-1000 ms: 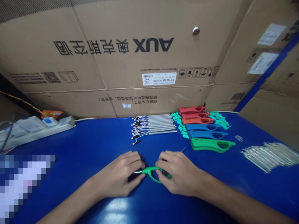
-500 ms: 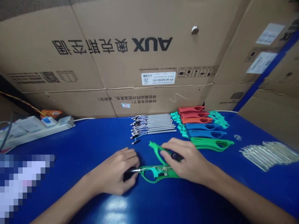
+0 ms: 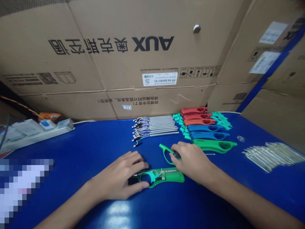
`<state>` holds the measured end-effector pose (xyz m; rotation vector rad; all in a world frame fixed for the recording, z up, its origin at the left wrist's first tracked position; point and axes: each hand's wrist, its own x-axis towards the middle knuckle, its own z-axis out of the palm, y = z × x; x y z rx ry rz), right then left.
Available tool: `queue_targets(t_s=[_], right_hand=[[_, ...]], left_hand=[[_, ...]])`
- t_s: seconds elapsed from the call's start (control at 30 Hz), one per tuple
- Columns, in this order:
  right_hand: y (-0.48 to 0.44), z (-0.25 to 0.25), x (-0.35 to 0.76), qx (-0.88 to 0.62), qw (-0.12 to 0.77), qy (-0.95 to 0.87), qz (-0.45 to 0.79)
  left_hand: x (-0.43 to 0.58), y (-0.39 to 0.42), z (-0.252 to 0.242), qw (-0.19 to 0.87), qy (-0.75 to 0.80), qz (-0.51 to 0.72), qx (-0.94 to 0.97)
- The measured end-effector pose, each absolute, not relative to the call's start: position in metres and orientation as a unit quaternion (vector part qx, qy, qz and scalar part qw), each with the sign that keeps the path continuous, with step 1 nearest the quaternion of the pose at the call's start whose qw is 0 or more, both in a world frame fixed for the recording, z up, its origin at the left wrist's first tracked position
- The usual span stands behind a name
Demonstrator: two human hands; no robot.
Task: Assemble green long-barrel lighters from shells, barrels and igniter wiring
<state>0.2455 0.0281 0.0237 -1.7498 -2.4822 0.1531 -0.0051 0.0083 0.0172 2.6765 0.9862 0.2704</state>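
Note:
An opened green lighter casing half (image 3: 176,178) lies on the blue table with a teal trigger, wires and a clear tube inside. My left hand (image 3: 124,176) closes round its narrow front end, thumb below and fingers above. The other green casing half (image 3: 165,155), with its trigger loop, is in my right hand (image 3: 190,162), just behind the open one. A black handle (image 3: 176,155) also shows in that hand, and a thin metal shaft (image 3: 211,154) sticks out on its far side, like a screwdriver. My right palm hides much of both.
Silver rods with wires (image 3: 162,125) lie in a row at the back. Near them are teal caps (image 3: 184,128), red, blue and green casings (image 3: 209,128), and teal triggers (image 3: 221,119). Clear tubes (image 3: 269,157) lie right, a power strip (image 3: 35,133) left. Cardboard (image 3: 107,70) stands behind.
My right hand has moved right and slightly back with the second casing half, uncovering the open half's rear end. The open half has shifted slightly left; my left thumb and fingers reach further along it.

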Motion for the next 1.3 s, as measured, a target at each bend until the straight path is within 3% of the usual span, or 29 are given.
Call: queue_targets(t_s=[0.1,0.27,0.37,0.5,0.9,1.3], right_hand=[[0.026,0.025,0.245,-0.565,0.043,-0.821,0.065],[0.015,0.031,0.246,-0.461,0.113,-0.864,0.166],[0.008,0.031,0.245,-0.406,0.096,-0.884,0.208],[0.007,0.025,0.242,-0.388,0.078,-0.899,0.188],[0.006,0.019,0.241,-0.345,0.172,-0.911,0.148],[0.005,0.019,0.240,-0.347,0.144,-0.916,0.139]], left_hand=[[-0.005,0.007,0.021,0.155,0.347,0.086,0.921],[-0.008,0.007,0.026,0.141,0.361,0.079,0.918],[-0.008,0.007,0.024,0.118,0.346,0.108,0.925],[-0.002,0.004,0.019,0.075,0.320,0.161,0.931],[0.010,-0.003,0.007,0.050,0.305,0.219,0.925],[0.014,-0.004,0.009,0.061,0.317,0.205,0.924]])
